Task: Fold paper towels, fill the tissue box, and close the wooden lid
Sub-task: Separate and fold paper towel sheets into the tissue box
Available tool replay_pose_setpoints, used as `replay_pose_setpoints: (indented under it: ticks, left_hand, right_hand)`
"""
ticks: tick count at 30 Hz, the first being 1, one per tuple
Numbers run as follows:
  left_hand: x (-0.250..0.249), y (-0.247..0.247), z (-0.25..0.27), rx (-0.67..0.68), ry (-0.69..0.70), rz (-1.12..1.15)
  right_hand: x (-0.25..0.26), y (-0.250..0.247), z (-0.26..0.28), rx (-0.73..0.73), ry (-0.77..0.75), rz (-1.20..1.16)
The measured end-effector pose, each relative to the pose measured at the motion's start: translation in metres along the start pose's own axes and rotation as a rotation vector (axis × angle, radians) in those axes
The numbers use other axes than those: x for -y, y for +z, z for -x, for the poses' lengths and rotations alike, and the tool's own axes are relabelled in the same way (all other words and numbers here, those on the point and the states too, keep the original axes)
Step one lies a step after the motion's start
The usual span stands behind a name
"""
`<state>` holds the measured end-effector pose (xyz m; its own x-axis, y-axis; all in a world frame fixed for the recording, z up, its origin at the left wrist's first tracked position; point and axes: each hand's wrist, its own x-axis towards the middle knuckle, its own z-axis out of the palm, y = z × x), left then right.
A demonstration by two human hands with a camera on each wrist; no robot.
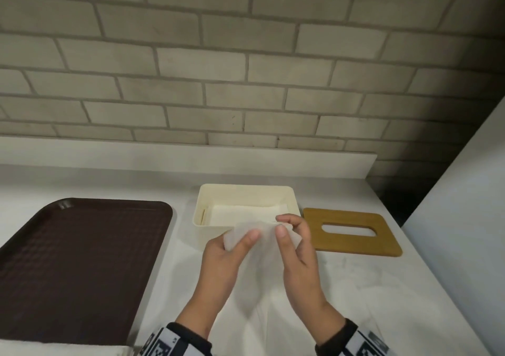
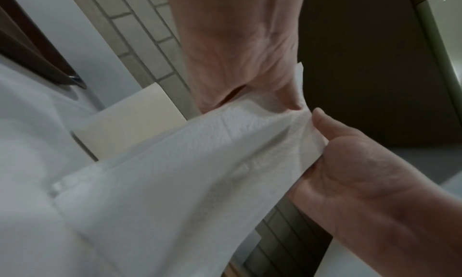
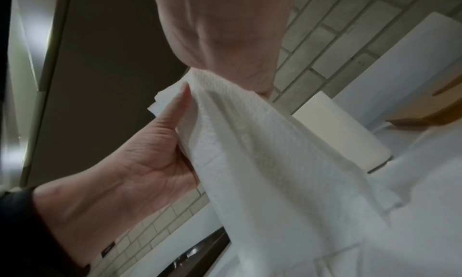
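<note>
We see the left hand [image 2: 240, 50] and the right hand [image 2: 355, 174] pinch one paper towel [image 2: 190, 162]; below the grip it hangs loose.

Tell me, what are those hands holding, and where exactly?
Both hands, left hand and right hand, pinch one paper towel by its top edge; the rest hangs down.

No readable text, brand, number or sign is found in any view. Black-and-white coded marker patterns are seen on the wrist bands [image 1: 175, 340], near edge of the head view, but nothing legible.
</note>
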<state>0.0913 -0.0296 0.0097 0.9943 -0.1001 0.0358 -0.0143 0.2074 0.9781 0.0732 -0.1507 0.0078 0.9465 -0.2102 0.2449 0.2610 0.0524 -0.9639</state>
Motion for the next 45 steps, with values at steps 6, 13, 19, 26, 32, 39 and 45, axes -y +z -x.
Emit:
replay_pose_setpoints:
  ticks: [6, 13, 19, 26, 32, 39, 45]
  left_hand:
    - [-0.011, 0.001, 0.002, -0.084, -0.038, -0.023]
    - [-0.012, -0.001, 0.000, -0.149, -0.219, 0.147]
    - [-0.017, 0.000, 0.000, -0.146, -0.329, 0.410]
    - [-0.015, -0.006, -0.002, -0.146, -0.300, 0.334]
    - [-0.025, 0.003, 0.003, -0.102, -0.290, 0.217]
    - [-0.023, 0.006, 0.004, -0.013, -0.276, 0.279]
    - [-0.025, -0.001, -0.003, -0.118, -0.241, 0.252]
  right_hand:
    - [-0.009, -0.001, 0.005, -0.138, 0.009, 0.030]
    - [0.004, -0.005, -0.009, -0.231, 0.007, -0.052]
    - [0.009, -0.006, -0.011, -0.246, -0.023, -0.061]
    - [0.017, -0.014, -0.018, -0.023, 0.126, -0.111]
    - [0.013, -0.013, -0.020, -0.095, 0.229, -0.046]
    - [0.013, -0.009, -0.022, -0.140, 0.155, 0.039]
    - [0.013, -0.026, -0.029, 0.330, 0.323, 0.325]
